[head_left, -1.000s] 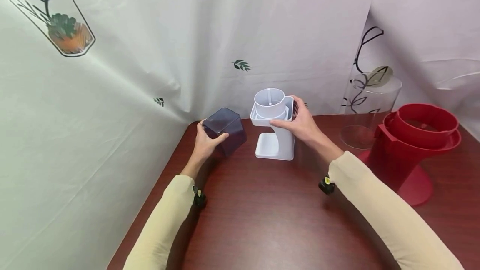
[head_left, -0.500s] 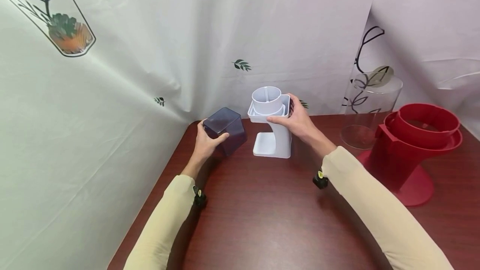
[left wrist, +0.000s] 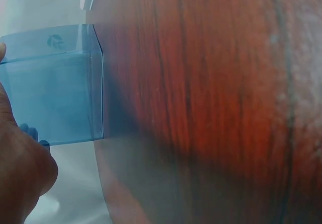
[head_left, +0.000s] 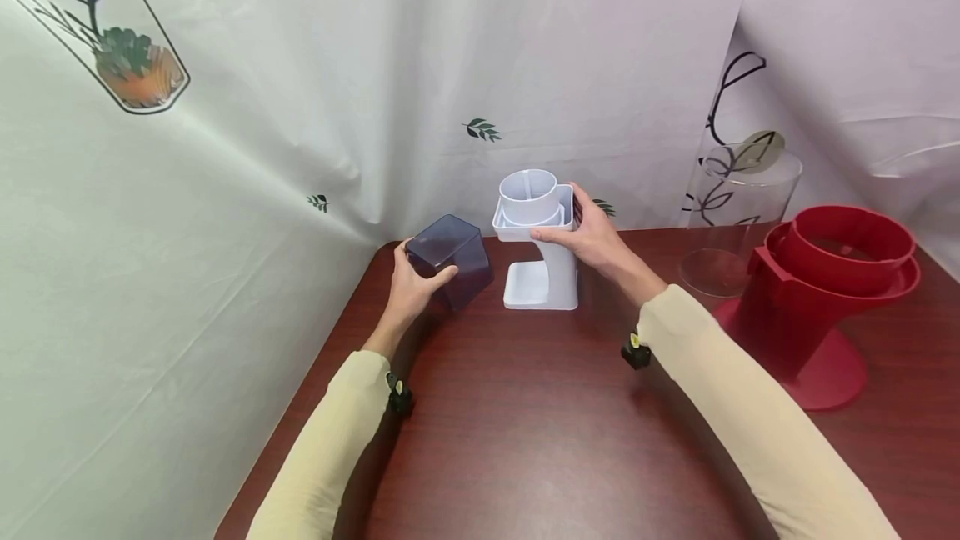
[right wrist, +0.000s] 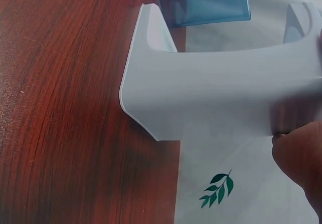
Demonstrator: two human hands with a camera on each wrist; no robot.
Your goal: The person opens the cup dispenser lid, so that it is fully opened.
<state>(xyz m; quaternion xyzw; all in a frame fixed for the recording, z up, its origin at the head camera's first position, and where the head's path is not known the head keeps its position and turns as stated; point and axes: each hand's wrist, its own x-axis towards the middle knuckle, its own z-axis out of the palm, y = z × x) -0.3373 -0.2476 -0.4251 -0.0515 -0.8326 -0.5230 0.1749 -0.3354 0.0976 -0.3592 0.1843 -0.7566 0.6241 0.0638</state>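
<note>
At the far left corner of the table, my left hand (head_left: 407, 290) grips a dark see-through plastic box (head_left: 467, 265) by its sides, and the box is tilted. It looks blue in the left wrist view (left wrist: 50, 98). To its right, my right hand (head_left: 600, 242) holds a white plastic dispenser stand (head_left: 560, 275) by its upper tray, thumb at the front and fingers behind. The stand is upright, with a round white cup (head_left: 529, 200) in its top. A small gap separates box and stand. In the right wrist view the stand's curved column (right wrist: 221, 83) fills the middle.
On the right stands a red plastic dispenser stand (head_left: 795, 323) with a round red ring on top. Behind it is a clear cylinder (head_left: 716, 273). A printed white cloth (head_left: 600, 65) hangs behind and left of the dark wooden table (head_left: 525, 440).
My right hand has shifted the white stand slightly left and back, bringing it a little closer to the box. My left hand and the box have stayed in place.
</note>
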